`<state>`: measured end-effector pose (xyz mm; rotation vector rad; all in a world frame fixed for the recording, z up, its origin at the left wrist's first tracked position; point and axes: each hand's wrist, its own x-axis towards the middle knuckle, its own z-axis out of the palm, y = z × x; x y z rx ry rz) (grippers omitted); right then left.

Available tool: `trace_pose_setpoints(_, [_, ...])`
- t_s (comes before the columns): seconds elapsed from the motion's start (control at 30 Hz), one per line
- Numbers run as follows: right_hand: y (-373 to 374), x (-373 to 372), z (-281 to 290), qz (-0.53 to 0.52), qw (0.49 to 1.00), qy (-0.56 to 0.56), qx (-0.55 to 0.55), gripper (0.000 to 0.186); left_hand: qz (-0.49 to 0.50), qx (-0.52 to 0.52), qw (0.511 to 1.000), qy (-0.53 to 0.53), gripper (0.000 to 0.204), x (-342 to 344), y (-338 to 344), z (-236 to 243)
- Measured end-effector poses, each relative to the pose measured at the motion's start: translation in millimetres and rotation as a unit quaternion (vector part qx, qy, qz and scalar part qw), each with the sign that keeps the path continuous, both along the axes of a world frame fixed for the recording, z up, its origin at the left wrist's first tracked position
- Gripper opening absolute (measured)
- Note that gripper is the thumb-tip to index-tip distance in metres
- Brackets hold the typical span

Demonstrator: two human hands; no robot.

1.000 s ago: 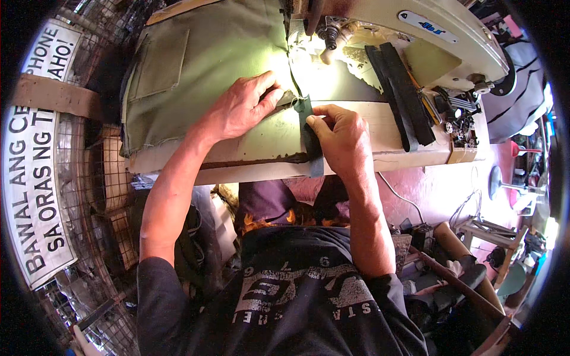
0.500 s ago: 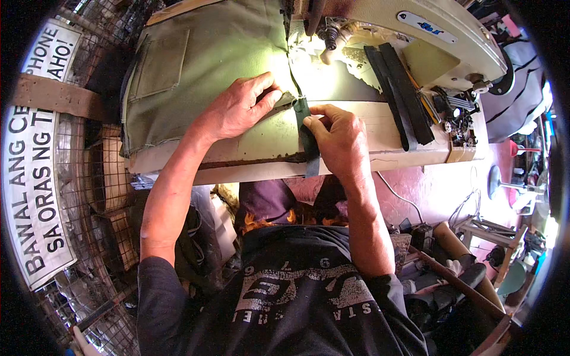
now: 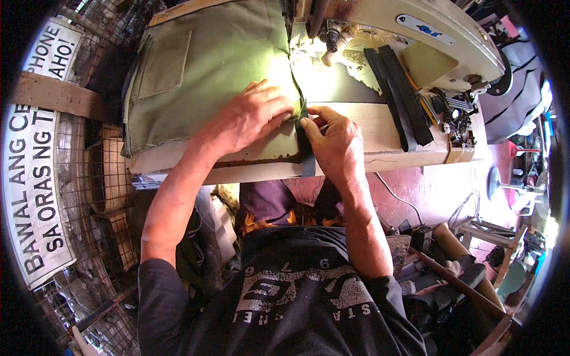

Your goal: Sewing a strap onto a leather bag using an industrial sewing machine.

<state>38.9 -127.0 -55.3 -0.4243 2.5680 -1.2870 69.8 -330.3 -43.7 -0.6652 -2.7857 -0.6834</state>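
A large olive-green cloth piece (image 3: 231,56) with a stitched pocket shape lies on the sewing table, left of the machine. My left hand (image 3: 252,115) rests on it, fingers stretched toward its right edge; its thumb is mostly hidden. A narrow dark strip (image 3: 307,157) runs along that edge and hangs over the table's front. My right hand (image 3: 337,139) pinches the strip between thumb and forefinger where it meets the cloth. Both hands almost touch there. The sewing machine (image 3: 409,29) stands beyond, its lamp lighting the cloth's edge brightly.
Two black strips (image 3: 395,98) lie on the table to the right, beside a tray of small metal parts (image 3: 460,121). A wire-mesh partition (image 3: 89,166) with a white sign (image 3: 35,207) stands at left. Wooden pieces (image 3: 490,231) clutter the right side.
My left hand has gone from a pinch at the cloth's edge to fingers laid over the cloth, nearer the strip. My right hand keeps its pinch, shifted slightly left.
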Motion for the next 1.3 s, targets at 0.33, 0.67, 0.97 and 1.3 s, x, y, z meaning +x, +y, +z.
trace_pose_setpoints(0.33, [-9.7,9.2,-5.9,0.032,0.983,0.181,0.019,0.014,-0.017,-0.041,0.998,0.046,0.027,14.2,-2.0,-12.8])
trace_pose_setpoints(0.67, [-20.3,20.1,-4.1,0.065,0.956,0.268,0.103,0.012,-0.010,0.078,0.995,-0.059,0.030,2.7,-17.1,-13.4])
trace_pose_setpoints(0.97, [-18.0,23.5,-0.7,0.115,0.926,0.313,0.176,0.025,-0.015,-0.087,0.991,0.098,0.035,-13.3,-15.2,-21.8])
trace_pose_setpoints(1.3, [-16.7,21.4,-0.8,0.121,0.930,0.306,0.164,0.032,-0.048,-0.059,0.995,0.068,0.041,-9.1,-21.9,-20.0])
